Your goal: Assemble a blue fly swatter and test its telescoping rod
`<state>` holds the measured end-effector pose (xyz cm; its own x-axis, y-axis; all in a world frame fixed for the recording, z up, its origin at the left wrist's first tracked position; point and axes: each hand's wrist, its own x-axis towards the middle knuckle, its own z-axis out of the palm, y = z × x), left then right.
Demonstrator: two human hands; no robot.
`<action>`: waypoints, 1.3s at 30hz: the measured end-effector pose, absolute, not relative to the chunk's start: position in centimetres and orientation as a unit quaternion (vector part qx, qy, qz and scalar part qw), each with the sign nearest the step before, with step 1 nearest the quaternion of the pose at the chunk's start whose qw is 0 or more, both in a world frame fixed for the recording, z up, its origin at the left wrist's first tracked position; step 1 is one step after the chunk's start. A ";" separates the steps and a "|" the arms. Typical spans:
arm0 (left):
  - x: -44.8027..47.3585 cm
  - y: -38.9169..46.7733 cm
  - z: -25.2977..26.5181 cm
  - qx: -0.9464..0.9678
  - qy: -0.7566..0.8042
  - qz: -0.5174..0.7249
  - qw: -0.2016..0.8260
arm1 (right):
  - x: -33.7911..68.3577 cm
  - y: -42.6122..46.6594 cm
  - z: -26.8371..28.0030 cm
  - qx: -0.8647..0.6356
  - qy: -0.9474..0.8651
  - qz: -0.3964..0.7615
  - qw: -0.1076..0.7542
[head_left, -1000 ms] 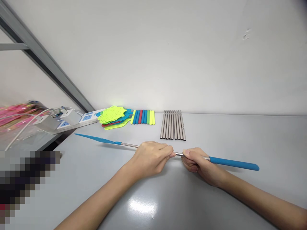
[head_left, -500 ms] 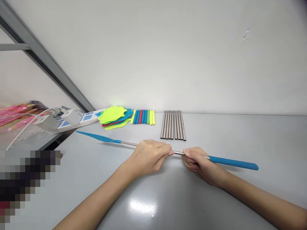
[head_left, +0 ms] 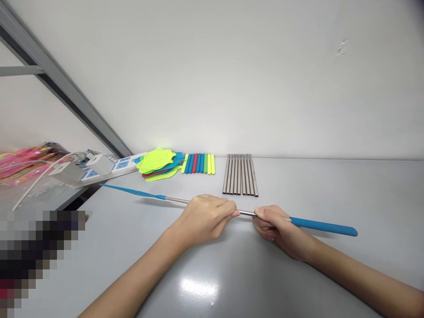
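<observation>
Both hands hold one fly swatter (head_left: 247,213) above the table, lying almost level from left to right. Its metal rod carries a blue swatter head (head_left: 135,191) at the left end and a blue handle (head_left: 326,226) at the right. My left hand (head_left: 208,218) is closed around the rod, nearer the head. My right hand (head_left: 278,227) grips the rod just left of the handle, thumb on top. A short stretch of bare metal shows between the two hands. Beyond them, several metal tubes (head_left: 240,176) lie side by side on the table.
Loose swatter heads (head_left: 155,160) in yellow, blue and red are piled at the back left. Beside them is a row of coloured handles (head_left: 198,163). Power strips (head_left: 126,164) with plugs and cables run along the left edge, near bagged pink items (head_left: 29,161). A wall (head_left: 265,88) stands behind.
The blue swatter head has turned more edge-on, showing a thinner outline. Both hands keep their grip in nearly the same place; the whole view has shifted slightly.
</observation>
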<state>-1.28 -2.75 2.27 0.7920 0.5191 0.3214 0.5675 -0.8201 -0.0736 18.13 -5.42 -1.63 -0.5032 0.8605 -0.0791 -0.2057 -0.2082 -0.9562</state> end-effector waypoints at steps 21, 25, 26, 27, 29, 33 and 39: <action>-0.9 -3.1 1.8 -0.939 -0.322 -0.123 -0.006 | 18.2 -5.1 -1.5 -0.298 -0.474 0.722 0.407; -0.8 -3.1 1.8 -0.937 -0.328 -0.118 -0.031 | 18.1 -5.2 -1.3 -0.303 -0.478 0.715 0.412; -0.8 -3.1 1.8 -0.936 -0.330 -0.117 -0.040 | 18.1 -5.3 -1.3 -0.305 -0.480 0.714 0.409; -0.8 -3.1 1.8 -0.935 -0.333 -0.116 -0.049 | 18.0 -5.3 -1.3 -0.310 -0.477 0.713 0.409; -0.7 -3.2 1.8 -0.932 -0.338 -0.111 -0.062 | 18.0 -5.4 -1.3 -0.315 -0.477 0.713 0.406; -0.6 -3.3 1.8 -0.931 -0.345 -0.099 -0.070 | 18.0 -5.4 -1.2 -0.318 -0.481 0.709 0.406; -0.5 -3.4 1.9 -0.928 -0.351 -0.091 -0.085 | 18.0 -5.2 -1.4 -0.304 -0.499 0.696 0.416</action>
<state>-0.50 -3.39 1.86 0.7367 0.6672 0.1098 0.6360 -0.7389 0.2227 17.99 -5.22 -1.43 -0.4681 0.8836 -0.0077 -0.2758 -0.1544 -0.9487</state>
